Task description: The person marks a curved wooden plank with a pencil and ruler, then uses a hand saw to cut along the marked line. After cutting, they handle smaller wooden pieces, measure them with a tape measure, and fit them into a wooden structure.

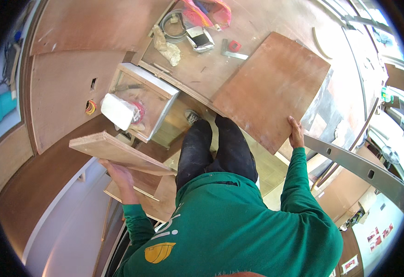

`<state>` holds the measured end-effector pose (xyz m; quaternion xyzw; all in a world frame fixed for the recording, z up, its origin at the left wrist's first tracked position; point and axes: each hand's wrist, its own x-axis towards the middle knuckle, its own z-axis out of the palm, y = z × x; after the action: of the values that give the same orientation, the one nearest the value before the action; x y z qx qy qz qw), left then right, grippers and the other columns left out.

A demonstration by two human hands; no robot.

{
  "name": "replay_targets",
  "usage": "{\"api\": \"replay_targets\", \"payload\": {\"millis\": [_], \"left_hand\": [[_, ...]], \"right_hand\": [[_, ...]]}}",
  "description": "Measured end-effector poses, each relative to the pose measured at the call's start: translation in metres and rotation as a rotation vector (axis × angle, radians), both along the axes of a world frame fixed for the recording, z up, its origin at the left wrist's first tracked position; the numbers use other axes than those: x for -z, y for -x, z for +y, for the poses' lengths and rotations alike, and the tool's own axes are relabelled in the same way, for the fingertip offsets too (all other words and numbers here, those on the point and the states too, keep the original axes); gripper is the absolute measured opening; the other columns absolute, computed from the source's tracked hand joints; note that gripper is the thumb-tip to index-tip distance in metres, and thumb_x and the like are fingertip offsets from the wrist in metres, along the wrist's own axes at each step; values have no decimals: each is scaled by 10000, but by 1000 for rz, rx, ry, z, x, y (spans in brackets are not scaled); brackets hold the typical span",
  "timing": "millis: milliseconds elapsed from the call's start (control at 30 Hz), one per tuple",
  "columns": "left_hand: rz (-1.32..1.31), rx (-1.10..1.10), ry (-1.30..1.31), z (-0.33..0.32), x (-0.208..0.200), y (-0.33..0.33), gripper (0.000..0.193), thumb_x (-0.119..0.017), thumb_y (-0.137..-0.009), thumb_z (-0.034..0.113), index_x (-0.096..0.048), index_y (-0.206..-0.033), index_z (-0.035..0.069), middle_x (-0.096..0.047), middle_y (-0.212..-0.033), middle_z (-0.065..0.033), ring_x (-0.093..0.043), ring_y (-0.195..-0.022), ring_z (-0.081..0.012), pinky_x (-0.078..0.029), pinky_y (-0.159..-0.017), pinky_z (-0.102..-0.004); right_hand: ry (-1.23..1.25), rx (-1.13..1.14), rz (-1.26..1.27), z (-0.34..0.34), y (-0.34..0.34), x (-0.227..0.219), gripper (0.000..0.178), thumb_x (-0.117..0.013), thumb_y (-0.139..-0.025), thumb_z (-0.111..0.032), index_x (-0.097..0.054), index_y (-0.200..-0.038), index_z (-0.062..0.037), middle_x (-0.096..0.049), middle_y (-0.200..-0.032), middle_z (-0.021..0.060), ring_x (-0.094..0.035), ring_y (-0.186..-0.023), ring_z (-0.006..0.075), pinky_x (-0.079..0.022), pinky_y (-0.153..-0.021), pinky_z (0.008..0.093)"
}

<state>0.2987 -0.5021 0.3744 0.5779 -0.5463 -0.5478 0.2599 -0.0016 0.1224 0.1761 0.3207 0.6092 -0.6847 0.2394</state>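
A large brown plywood panel [275, 87] lies on the worktable, its near end sticking out past the table's edge. My right hand [296, 132] is closed on the panel's right edge near the closest corner. On my left, a thick, narrower wooden board [119, 151] is held tilted beside my left thigh. My left hand [120, 177] grips this board from its lower side, with the fingers partly hidden behind it.
The worktable [202, 69] carries a combination square [234, 55], a coiled grey cable [173, 25] and a pink bag [209, 14]. A drawer-like box [153, 99] with a white container [117, 111] stands to the left. A long metal level [349, 164] juts in at right.
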Motion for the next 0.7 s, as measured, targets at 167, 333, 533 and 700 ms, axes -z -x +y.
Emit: {"api": "replay_targets", "payload": {"millis": [167, 333, 533, 700], "left_hand": [[-236, 154, 170, -15, 6, 68, 1016, -335, -1061, 776, -281, -1656, -46, -346, -1698, -187, -366, -1540, -300, -259, -1279, -417], [-343, 348, 257, -37, 18, 121, 917, -391, -1094, 701, -517, -1478, -122, -612, -1460, -204, -586, -1327, -287, -423, -1150, -389], [-441, 510, 430, -66, 58, 144, 865, -441, -1100, 664, -614, -1350, -146, -706, -1297, -186, -652, -1205, -246, -489, -1059, -369], [-439, 439, 458, -78, 51, 120, 829, -445, -1106, 648, -636, -1340, -124, -704, -1300, -184, -639, -1219, -231, -490, -1052, -368]], "right_hand": [[15, -105, -148, 31, -8, 45, 491, -805, -967, -217, -604, -1377, -35, -717, -1215, 58, -702, -1085, 193, -584, -918, 358], [-203, -38, -295, 59, -35, 129, 324, -806, -953, -293, -693, -1183, -95, -706, -1028, 11, -634, -886, 136, -457, -697, 303], [-539, -96, -368, 84, -39, 209, 462, -787, -923, -443, -744, -1146, -42, -743, -900, 70, -689, -845, 233, -522, -785, 398], [-1519, -776, 187, -45, 6, 185, 665, -736, -939, -430, -605, -1387, 42, -596, -1433, 318, -549, -1364, 459, -480, -1073, 530]]}}
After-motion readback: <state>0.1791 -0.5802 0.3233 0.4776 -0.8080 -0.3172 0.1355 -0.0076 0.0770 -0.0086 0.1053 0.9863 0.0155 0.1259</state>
